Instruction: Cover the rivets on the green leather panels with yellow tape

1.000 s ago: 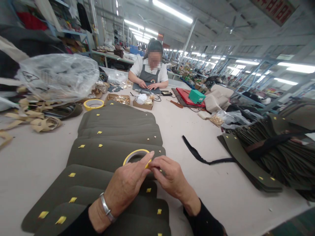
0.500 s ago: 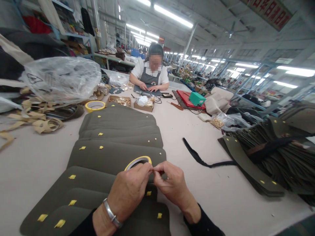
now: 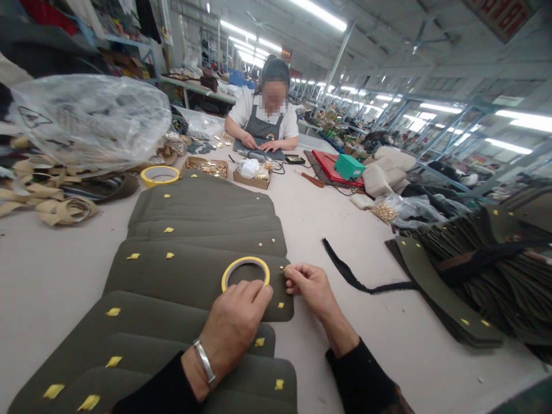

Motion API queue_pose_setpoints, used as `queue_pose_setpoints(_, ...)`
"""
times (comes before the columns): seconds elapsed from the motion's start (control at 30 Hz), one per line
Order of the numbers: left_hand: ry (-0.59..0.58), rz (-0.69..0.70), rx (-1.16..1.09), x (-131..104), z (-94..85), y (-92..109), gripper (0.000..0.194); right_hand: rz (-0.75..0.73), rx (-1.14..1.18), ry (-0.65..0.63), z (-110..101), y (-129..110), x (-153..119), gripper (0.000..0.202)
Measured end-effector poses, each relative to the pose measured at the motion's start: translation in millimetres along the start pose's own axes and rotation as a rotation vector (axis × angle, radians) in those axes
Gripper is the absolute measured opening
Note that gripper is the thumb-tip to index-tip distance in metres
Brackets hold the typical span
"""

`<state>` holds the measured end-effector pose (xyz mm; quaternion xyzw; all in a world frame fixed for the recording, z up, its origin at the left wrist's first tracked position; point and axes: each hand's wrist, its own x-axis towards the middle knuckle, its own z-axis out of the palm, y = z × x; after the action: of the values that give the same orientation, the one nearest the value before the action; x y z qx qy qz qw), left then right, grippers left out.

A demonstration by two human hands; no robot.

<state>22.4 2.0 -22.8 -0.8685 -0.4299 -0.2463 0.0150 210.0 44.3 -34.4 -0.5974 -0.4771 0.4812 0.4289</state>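
Observation:
My left hand (image 3: pixel 236 319) grips a roll of yellow tape (image 3: pixel 245 261) above the overlapping dark green panels (image 3: pixel 190 259). Beside it on the right, my right hand (image 3: pixel 309 286) has its fingertips pinched at the panel's right edge, close to a small gold stud (image 3: pixel 282 268). Whatever is between those fingertips is too small to make out. Small yellow tape pieces (image 3: pixel 113 311) dot the panels on both sides, and one (image 3: pixel 281 305) lies just below my right fingertips.
Across the table a person (image 3: pixel 265 109) works on a dark piece. Boxes of metal parts (image 3: pixel 207 168), another tape roll (image 3: pixel 160 175) and a plastic bag (image 3: pixel 95 121) lie beyond the panels. A black strip (image 3: pixel 345 273) and stacked green panels (image 3: pixel 457 270) are at the right.
My hands have moved apart, the right one to the panel's edge by the stud. The tape roll shows more fully, and a yellow piece below my right fingertips is now visible.

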Motion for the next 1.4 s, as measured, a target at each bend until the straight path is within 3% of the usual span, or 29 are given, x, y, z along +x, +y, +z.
queue_pose_setpoints(0.1, -0.183, -0.019, 0.124, 2, 6.2, -1, 0.013, 0.004, -0.072, -0.023, -7, 6, 9, 0.03)
queue_pose_setpoints(0.17, -0.22, -0.017, 0.147, 4, 8.2, 0, 0.011, 0.005, -0.114, -0.031, -6, 7, 10, 0.026)
queue_pose_setpoints(0.27, -0.223, -0.02, 0.145, 5, 8.4, 1, 0.011, -0.074, -0.262, -0.021, -1, 4, 7, 0.02)
queue_pose_setpoints(0.5, -0.285, -0.05, 0.106, 6, 7.1, 0, 0.012, -0.424, -0.635, 0.092, 9, 5, 9, 0.02)
queue_pose_setpoints(0.63, -0.304, -0.085, 0.101, 6, 7.9, 0, 0.014, -0.377, -0.634, 0.09, 6, 9, 13, 0.016)
queue_pose_setpoints(0.73, -0.317, -0.105, 0.091, 4, 6.6, -2, 0.016, -0.275, -0.503, 0.11, -3, 10, 11, 0.038)
queue_pose_setpoints(0.83, -0.316, -0.101, 0.105, 1, 1.9, -4, 0.019, -0.397, -0.478, 0.071, -9, 8, 5, 0.018)
queue_pose_setpoints(0.93, -0.324, -0.09, 0.153, -2, -4.9, -5, 0.02, -0.566, -0.643, -0.006, -7, 6, 1, 0.015)
queue_pose_setpoints(1.13, -0.36, -0.084, 0.213, -5, -5.6, -4, 0.017, -0.371, -0.79, 0.026, 4, 3, 14, 0.016)
queue_pose_setpoints(1.27, -0.386, -0.085, 0.219, -5, -1.7, -7, 0.017, -0.361, -0.788, -0.004, 2, -4, 15, 0.014)
queue_pose_setpoints(1.4, -0.411, -0.106, 0.131, -3, -14.5, -8, 0.018, -0.381, -0.803, -0.099, -3, -11, -2, 0.009)
